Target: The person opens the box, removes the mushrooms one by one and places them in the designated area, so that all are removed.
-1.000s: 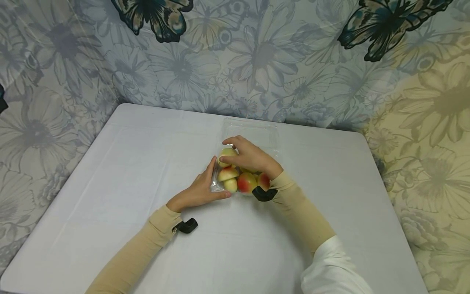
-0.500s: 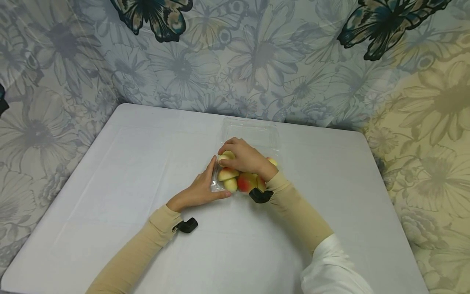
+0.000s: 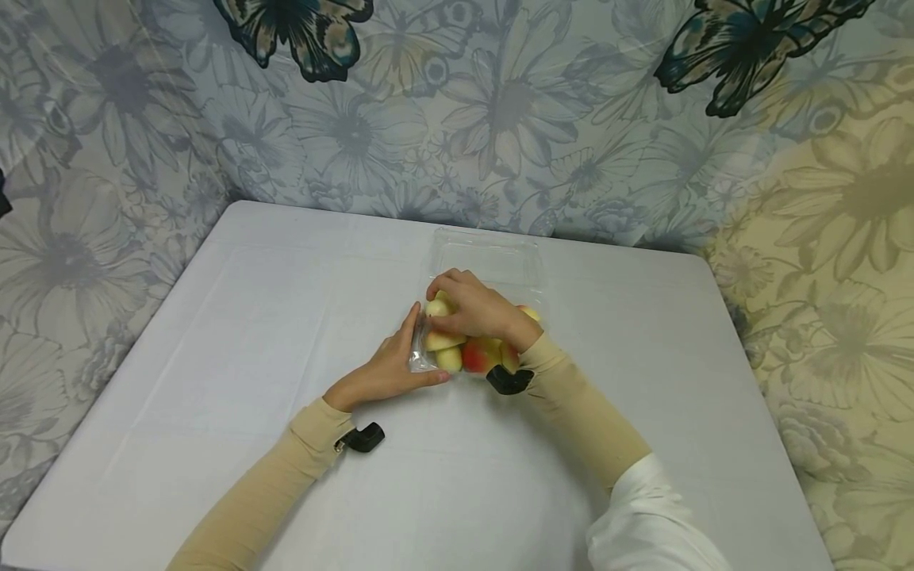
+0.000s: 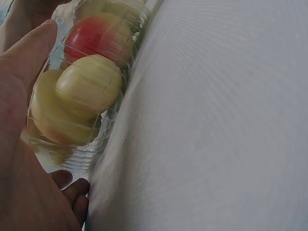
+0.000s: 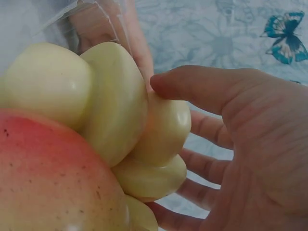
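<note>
A clear plastic clamshell container (image 3: 421, 362) filled with yellow and red pieces stands in the middle of the table. My right hand (image 3: 477, 308) curls its thumb and fingers round a pale yellow mushroom-shaped piece (image 5: 166, 125) at the container's left end. Beside that piece lies another pale mushroom shape (image 5: 115, 103). A speckled red-and-yellow round fruit (image 5: 48, 178) is close by. My left hand (image 3: 382, 369) rests against the container's near left corner, index finger straight along the side and thumb along the front. Through the clear wall show a pale stem (image 4: 89, 86) and a red fruit (image 4: 98, 38).
The container's clear lid (image 3: 489, 262) lies folded back toward the rear edge of the white-covered table (image 3: 271, 317). Behind the table is a flowered wall covering (image 3: 357, 135) with butterflies. Each wrist carries a black camera mount (image 3: 364, 438).
My right hand's fingers were spread over the pieces and have curled round the pale one, which has tilted slightly. The left hand has kept its place at the container's corner.
</note>
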`<state>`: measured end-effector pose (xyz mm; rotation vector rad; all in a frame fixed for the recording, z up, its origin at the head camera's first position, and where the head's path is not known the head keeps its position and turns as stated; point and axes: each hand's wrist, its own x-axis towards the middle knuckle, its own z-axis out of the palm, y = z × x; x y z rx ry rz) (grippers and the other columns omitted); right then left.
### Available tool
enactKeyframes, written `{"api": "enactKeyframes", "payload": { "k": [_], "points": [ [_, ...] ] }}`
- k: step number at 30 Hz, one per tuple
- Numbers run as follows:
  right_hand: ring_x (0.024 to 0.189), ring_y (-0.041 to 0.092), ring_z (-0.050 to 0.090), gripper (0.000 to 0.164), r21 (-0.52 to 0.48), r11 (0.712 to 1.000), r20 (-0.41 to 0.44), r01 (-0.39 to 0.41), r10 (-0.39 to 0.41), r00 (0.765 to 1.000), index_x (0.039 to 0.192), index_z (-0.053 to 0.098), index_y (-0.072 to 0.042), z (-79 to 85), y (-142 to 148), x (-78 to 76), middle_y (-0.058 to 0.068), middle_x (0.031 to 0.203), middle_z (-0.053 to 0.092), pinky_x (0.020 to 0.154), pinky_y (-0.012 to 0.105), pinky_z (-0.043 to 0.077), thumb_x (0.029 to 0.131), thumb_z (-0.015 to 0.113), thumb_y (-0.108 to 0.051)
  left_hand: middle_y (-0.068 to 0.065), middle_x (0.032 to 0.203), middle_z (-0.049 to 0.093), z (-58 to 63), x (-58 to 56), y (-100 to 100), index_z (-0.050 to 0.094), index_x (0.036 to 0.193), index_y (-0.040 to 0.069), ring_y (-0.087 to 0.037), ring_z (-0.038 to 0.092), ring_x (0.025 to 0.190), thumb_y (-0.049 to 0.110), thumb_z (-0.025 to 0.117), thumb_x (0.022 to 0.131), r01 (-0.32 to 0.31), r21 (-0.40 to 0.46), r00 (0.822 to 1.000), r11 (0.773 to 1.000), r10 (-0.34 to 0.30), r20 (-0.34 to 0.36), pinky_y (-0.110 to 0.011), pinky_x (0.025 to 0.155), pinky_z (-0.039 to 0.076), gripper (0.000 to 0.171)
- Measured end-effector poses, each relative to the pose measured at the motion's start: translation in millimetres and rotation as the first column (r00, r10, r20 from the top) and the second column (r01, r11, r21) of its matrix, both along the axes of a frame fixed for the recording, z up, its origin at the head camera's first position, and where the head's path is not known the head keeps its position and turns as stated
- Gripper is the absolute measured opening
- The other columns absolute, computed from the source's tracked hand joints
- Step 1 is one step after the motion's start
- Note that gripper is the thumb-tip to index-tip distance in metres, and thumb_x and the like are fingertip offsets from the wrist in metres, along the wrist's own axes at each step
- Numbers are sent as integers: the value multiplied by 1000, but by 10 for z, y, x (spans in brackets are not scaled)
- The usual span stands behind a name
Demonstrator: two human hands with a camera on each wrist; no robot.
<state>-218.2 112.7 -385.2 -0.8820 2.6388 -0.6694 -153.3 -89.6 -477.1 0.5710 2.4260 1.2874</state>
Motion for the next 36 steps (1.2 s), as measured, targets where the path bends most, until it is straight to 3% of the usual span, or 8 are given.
{"api": "enactKeyframes", "payload": {
  "k": [5, 15, 20, 23, 26, 30, 36],
  "points": [
    [127, 32, 46, 39, -46, 998, 4, -35, 35, 999, 132, 62, -13, -9, 28, 4, 14, 140, 53, 97, 44, 51, 95, 67, -26, -6, 172, 0, 4, -5, -2, -17, 161, 21, -33, 12, 158, 62, 74, 83, 0, -6, 1000, 1000, 0, -1, -58, 126, 22, 126],
    [128, 31, 47, 20, -133, 990, 21, -33, 36, 999, 112, 65, -12, 4, 42, 10, 15, 138, 53, 101, 43, 49, 99, 65, -27, -9, 172, 0, 17, 2, 0, -16, 161, 20, -37, 12, 157, 61, 74, 84, 2, -3, 1000, 1000, -2, 1, -62, 125, 22, 125],
    [122, 29, 49, 44, -135, 991, 49, -17, 23, 999, 135, 54, -5, 7, 66, 8, 17, 138, 52, 105, 43, 48, 97, 66, -24, -8, 172, 1, 28, 9, 4, -17, 161, 21, -35, 11, 158, 60, 74, 84, 7, -1, 1000, 1000, -7, 6, -60, 127, 20, 125],
    [118, 27, 50, 59, -125, 992, 89, -3, 14, 996, 146, 45, -3, 4, 93, 5, 16, 140, 51, 102, 40, 50, 96, 66, -26, -9, 172, 2, 32, 10, 6, -17, 161, 21, -33, 10, 158, 60, 74, 84, 12, -4, 1000, 1000, -12, 4, -59, 127, 19, 125],
    [115, 26, 51, 62, -121, 993, 113, -7, 21, 993, 149, 43, -2, 8, 122, 4, 15, 140, 52, 95, 37, 52, 96, 65, -27, -9, 172, 3, 28, 8, 5, -18, 161, 21, -32, 10, 159, 61, 74, 84, 13, -5, 1000, 1000, -13, -2, -58, 127, 19, 126],
    [114, 27, 52, 57, -132, 991, 126, -27, 44, 991, 146, 47, -4, 12, 152, 3, 15, 138, 53, 94, 37, 52, 98, 65, -26, -8, 172, 5, 13, 3, 3, -18, 161, 23, -31, 11, 159, 62, 74, 83, 11, 1, 1000, 1000, -11, 2, -58, 128, 19, 126],
    [121, 26, 53, 43, -176, 984, 147, -35, 61, 987, 140, 54, -9, 14, 172, -4, 12, 139, 53, 109, 45, 48, 101, 60, -27, -8, 172, 3, 0, 0, 4, -18, 161, 23, -30, 10, 159, 61, 74, 84, 13, 5, 1000, 1000, -13, -1, -58, 128, 18, 126]
  ]
}}
